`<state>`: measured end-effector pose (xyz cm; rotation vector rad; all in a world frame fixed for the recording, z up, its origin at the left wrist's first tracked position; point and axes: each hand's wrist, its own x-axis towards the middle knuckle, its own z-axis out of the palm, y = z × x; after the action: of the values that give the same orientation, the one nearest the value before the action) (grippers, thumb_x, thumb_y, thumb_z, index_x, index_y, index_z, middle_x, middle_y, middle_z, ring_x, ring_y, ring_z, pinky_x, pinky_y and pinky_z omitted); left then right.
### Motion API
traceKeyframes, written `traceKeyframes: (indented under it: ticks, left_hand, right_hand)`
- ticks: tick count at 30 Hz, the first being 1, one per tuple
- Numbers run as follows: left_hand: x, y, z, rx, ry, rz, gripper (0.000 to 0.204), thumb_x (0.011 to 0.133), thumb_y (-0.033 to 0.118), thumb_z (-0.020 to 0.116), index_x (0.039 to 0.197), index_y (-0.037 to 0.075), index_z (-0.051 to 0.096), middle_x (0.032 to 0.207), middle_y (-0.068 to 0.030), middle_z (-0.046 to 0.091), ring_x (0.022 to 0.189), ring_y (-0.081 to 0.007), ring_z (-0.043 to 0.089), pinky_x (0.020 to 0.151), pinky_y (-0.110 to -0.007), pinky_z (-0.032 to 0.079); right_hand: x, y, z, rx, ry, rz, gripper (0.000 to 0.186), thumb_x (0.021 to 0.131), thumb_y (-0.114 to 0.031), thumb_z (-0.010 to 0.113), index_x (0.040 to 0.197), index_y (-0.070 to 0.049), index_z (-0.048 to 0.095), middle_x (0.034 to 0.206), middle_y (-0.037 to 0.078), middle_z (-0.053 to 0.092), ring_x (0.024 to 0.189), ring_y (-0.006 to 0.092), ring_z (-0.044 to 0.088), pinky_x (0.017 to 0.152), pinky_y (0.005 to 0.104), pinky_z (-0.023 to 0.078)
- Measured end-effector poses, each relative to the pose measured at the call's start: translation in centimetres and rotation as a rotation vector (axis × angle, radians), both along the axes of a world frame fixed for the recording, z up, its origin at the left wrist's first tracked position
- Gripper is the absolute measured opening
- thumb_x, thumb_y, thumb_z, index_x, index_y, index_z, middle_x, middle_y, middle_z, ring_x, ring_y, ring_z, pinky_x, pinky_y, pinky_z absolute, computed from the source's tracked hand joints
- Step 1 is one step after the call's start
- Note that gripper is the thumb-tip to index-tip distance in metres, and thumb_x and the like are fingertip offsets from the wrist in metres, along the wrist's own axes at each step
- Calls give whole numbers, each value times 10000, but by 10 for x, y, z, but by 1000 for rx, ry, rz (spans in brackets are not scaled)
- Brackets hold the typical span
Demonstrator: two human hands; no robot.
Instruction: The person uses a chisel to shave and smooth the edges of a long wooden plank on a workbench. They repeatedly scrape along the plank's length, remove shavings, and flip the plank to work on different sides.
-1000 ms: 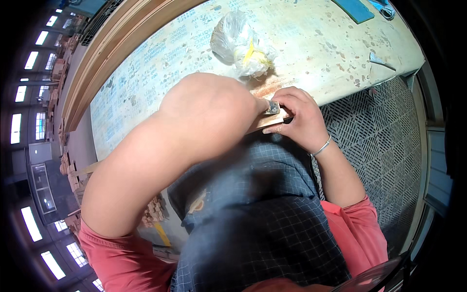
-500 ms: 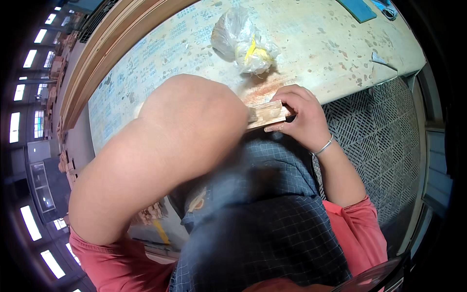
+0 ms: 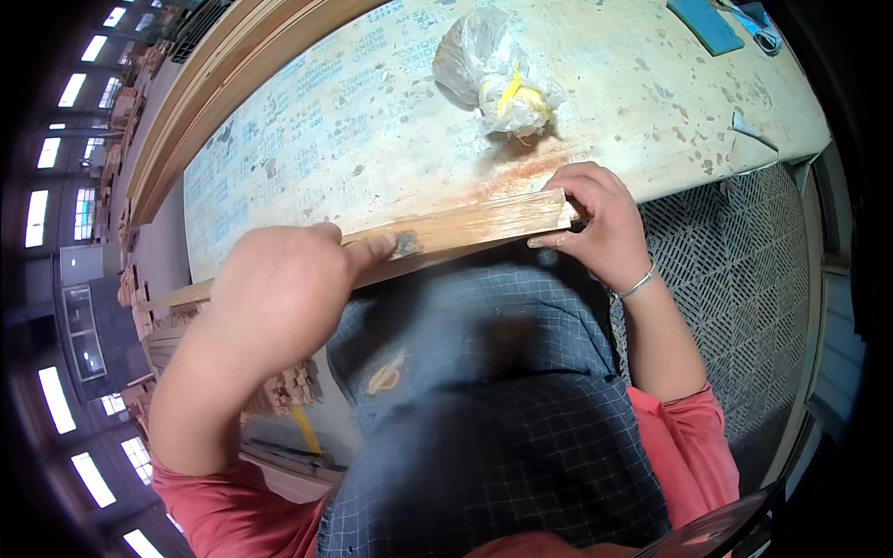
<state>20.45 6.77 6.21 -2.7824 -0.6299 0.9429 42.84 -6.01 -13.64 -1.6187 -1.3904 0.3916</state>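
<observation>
A long pale wooden strip (image 3: 493,222) lies along the near edge of the table, its right end whitish and rough-grained. Around that end my right hand (image 3: 600,216) is closed, thumb below and fingers above. My left hand (image 3: 288,284) is closed over the strip further left, its fingertips against a small grey piece (image 3: 406,245), perhaps sandpaper, that lies on the wood. The palm side of the left hand is hidden.
On the pale, stained table (image 3: 316,158) sits a clear plastic bag (image 3: 498,79) with something yellow, beside reddish dust. Long wooden boards (image 3: 186,121) line the left edge. A blue-green flat piece (image 3: 704,25) lies far right. Patterned mat (image 3: 716,270) covers the floor at right.
My left hand has slid leftward along the strip with the grey piece, uncovering more wood. My right hand keeps its hold on the right end. The view has shifted slightly.
</observation>
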Motion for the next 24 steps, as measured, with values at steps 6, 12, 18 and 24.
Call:
traceKeyframes:
  ticks: [6, 12, 18, 24]
  left_hand:
    - [-19, -5, -19, -41, -80, -9, 372, 910, 155, 492, 1245, 178, 653, 729, -108, 628, 646, -291, 649, 541, -409, 498]
    - [-17, -10, 5, -49, -33, 78, 488, 838, 61, 579, 1281, 256, 643, 733, -96, 600, 672, -294, 639, 598, -400, 497]
    - [-18, -15, -35, -113, -242, 39, 464, 880, 87, 528, 1302, 256, 624, 730, -102, 570, 643, -311, 618, 569, -424, 494]
    - [-12, -14, -8, -110, -178, 63, 450, 878, 93, 541, 1288, 251, 637, 720, -100, 563, 640, -310, 613, 567, -420, 492]
  right_hand:
    - [-2, 2, 2, -59, -4, -4, 526, 531, -176, 908, 982, -48, 668, 1055, 90, 658, 983, 298, 615, 868, 376, 505]
    - [-1, 2, 6, -78, 53, -10, 508, 531, -157, 908, 961, -35, 668, 1041, 90, 655, 971, 289, 618, 852, 365, 511]
    - [-3, 3, 2, -38, 2, 4, 527, 518, -164, 909, 970, -39, 669, 1041, 90, 659, 962, 295, 621, 845, 370, 512]
    - [-3, 3, 7, -71, 90, -1, 503, 518, -154, 910, 944, -37, 671, 1018, 85, 656, 954, 283, 622, 824, 359, 518]
